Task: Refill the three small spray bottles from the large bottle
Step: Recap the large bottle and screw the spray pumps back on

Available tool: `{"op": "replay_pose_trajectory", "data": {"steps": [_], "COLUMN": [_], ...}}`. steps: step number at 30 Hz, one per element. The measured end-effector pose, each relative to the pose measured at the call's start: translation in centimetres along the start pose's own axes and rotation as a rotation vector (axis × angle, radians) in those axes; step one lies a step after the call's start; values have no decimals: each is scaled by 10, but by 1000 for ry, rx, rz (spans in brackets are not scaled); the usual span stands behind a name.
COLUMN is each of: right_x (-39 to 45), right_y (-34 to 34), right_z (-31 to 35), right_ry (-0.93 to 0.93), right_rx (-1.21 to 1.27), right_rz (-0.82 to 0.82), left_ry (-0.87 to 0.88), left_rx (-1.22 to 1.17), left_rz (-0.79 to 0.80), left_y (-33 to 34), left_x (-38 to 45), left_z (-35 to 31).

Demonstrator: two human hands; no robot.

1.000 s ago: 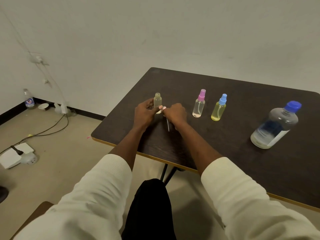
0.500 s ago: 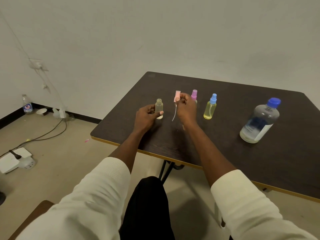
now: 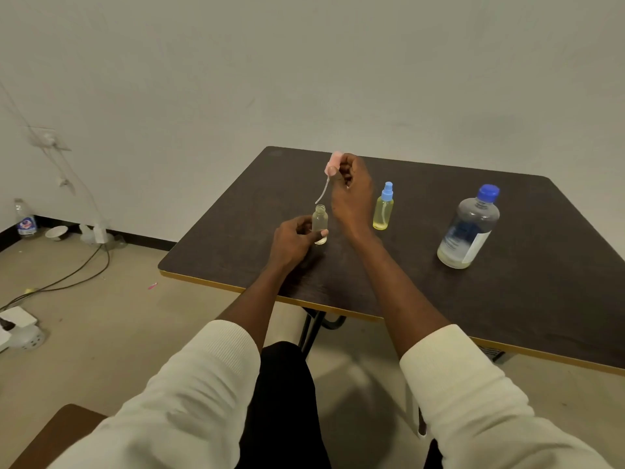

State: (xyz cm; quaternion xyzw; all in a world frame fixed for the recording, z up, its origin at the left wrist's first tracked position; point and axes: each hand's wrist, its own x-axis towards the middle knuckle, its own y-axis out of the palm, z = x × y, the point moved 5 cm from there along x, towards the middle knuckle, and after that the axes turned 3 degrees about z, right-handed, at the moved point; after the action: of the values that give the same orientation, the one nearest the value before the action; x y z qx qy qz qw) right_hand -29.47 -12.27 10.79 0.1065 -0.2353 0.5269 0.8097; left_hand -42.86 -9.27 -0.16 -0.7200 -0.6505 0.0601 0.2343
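The large bottle [image 3: 468, 228] at the table's [image 3: 507, 292] right carries a blue-and-white label, too blurred to read. Well left of it, the left hand [image 3: 293, 241] grips the open small bottle [image 3: 320, 225]. Above that bottle, the right hand [image 3: 351, 194] pinches the pink spray cap [image 3: 333, 164], tube dangling. The blue-capped spray bottle [image 3: 384, 208] stands between.

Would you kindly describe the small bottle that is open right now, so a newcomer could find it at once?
Start at the dark table and find the left hand near its front left part. That hand steadies a small clear bottle standing upright. Unlike the blue-capped spray bottle to its right, it has no top: the right hand holds its pink sprayer above it.
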Motion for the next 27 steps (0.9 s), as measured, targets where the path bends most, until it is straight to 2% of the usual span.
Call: {"op": "replay_pose_trajectory", "data": {"steps": [9, 17, 27], "right_x": [-3, -6, -9], "right_y": [10, 10, 10], "right_z": [-23, -39, -54], "right_ry": [-18, 111, 180], "right_rx": [-226, -251, -215], "right_rz": [111, 313, 392], "left_ry": [12, 9, 17], "left_rx": [23, -12, -15], "left_rz": [13, 11, 5], "left_y": [0, -1, -2], "left_x": [-2, 0, -1], "left_z": [-3, -1, -1]}}
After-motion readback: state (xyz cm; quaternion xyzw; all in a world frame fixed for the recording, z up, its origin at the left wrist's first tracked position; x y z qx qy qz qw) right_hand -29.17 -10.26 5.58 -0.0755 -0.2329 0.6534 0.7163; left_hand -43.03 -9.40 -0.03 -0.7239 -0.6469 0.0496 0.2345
